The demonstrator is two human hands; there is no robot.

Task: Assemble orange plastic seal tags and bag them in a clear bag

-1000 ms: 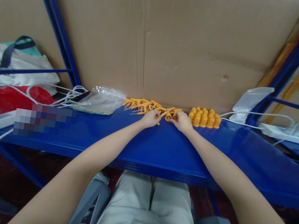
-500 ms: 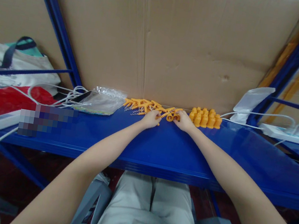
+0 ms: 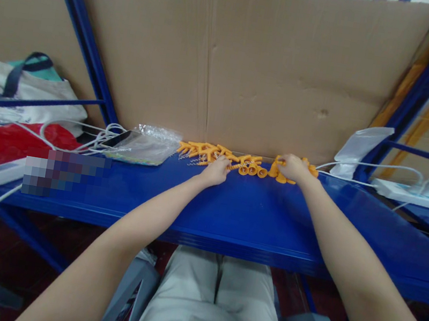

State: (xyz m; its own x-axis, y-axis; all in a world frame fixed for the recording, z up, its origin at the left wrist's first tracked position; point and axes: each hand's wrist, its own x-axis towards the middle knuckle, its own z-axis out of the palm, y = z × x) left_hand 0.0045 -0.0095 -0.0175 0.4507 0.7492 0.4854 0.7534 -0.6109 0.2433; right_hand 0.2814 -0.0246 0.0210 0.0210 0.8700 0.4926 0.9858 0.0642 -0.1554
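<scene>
Orange branched plastic pieces with thin metal spirals (image 3: pixel 207 152) lie in a pile along the back of the blue table. My left hand (image 3: pixel 216 171) rests at the pile's right front, its fingers closed; what they pinch is hidden. To its right, several orange hollow cup-shaped pieces (image 3: pixel 252 171) lie with their openings towards me. My right hand (image 3: pixel 293 167) is closed on an orange cup-shaped piece (image 3: pixel 274 170) at the group of upright orange pieces (image 3: pixel 313 170), covering most of that group.
A clear plastic bag (image 3: pixel 146 145) lies left of the pile. Further left are white cables (image 3: pixel 110 136), a red bag (image 3: pixel 21 143) and a cloth bag (image 3: pixel 42 87). Cardboard (image 3: pixel 253 69) stands behind the blue table (image 3: pixel 231 212). A power strip (image 3: pixel 421 194) sits at right.
My right hand has moved right, from the cup-shaped pieces in the middle to the upright group. One more hollow piece shows in the middle. My left hand has stayed nearly in place.
</scene>
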